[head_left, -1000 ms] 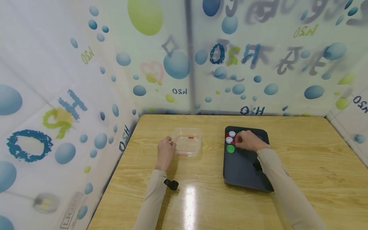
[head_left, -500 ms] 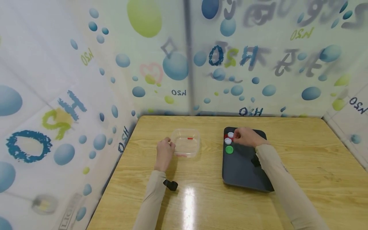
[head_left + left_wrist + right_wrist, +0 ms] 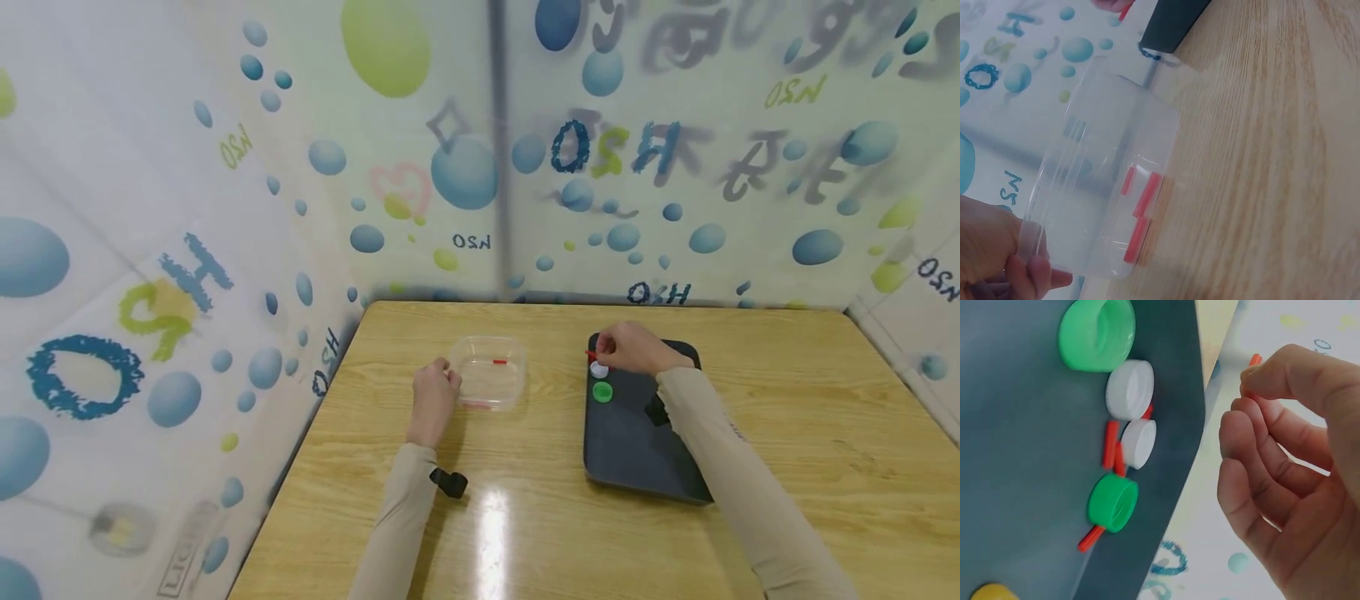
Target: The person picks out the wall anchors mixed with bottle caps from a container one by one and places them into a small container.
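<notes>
Right hand: this hand [image 3: 1297, 469] pinches one red stick [image 3: 1255, 360] between the thumb and the finger; the other fingers are bent.
Place of the red stick: up over the far left corner of the dark tray [image 3: 637, 454], one end pointing to the left.
Left hand: this hand [image 3: 433, 404] holds the clear container [image 3: 480, 380] by its left wall, the fingers curled at the rim.
Inside the container: some red pieces [image 3: 1137, 239] lie at the bottom.
On the tray: a big green cap [image 3: 1094, 334], two white caps [image 3: 1129, 390] and a smaller green cap [image 3: 1113, 503] make a row, with loose red sticks [image 3: 1110, 445] among them.
Under everything: a wooden table [image 3: 555, 550], the container standing left of the tray, apart from it.
</notes>
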Tool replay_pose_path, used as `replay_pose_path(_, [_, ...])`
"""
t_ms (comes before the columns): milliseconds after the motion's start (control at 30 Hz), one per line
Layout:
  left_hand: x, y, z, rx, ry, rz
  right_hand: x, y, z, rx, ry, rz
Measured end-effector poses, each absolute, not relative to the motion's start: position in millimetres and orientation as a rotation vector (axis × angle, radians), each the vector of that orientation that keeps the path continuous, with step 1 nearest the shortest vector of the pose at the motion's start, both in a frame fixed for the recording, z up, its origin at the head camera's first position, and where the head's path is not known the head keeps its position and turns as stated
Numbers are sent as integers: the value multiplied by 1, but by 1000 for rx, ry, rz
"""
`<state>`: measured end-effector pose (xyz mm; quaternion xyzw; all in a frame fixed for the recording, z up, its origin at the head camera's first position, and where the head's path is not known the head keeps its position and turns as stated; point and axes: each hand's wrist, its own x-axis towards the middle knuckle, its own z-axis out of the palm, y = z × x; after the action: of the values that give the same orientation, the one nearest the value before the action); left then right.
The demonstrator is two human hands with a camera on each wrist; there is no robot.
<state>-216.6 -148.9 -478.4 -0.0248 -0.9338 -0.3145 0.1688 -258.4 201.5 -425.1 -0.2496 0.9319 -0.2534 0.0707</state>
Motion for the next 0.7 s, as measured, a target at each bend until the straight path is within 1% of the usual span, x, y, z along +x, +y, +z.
replay_pose_path(333, [-219,-147,-480,-64,-2665,-866,-264,175,-417,-735,2805,-742])
replay_pose_path(700, [-217,-147,-478,-58,-2647,-888,-269,141,-409,-828,2771,-731])
